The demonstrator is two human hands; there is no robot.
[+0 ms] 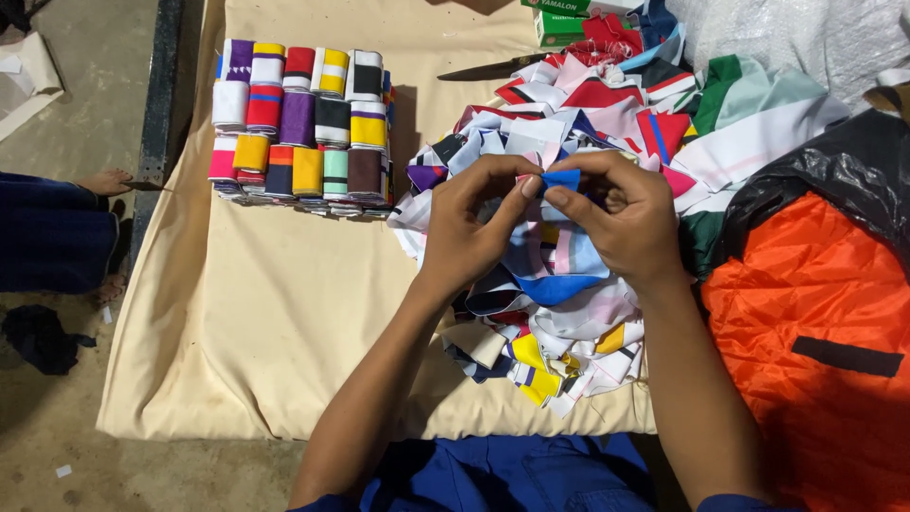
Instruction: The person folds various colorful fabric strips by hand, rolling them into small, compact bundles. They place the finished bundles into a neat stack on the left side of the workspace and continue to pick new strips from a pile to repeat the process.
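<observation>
Head view: my left hand and right hand both pinch shut on one blue fabric strip, fingertips meeting, held just above the loose heap of cut strips. By the look of it I'm mid-fold on this piece. Done: a neat block of folded strips stacked on the beige cloth, left of the heap. Left: most of the heap, unfolded. Scissors lie beyond, untouched.
</observation>
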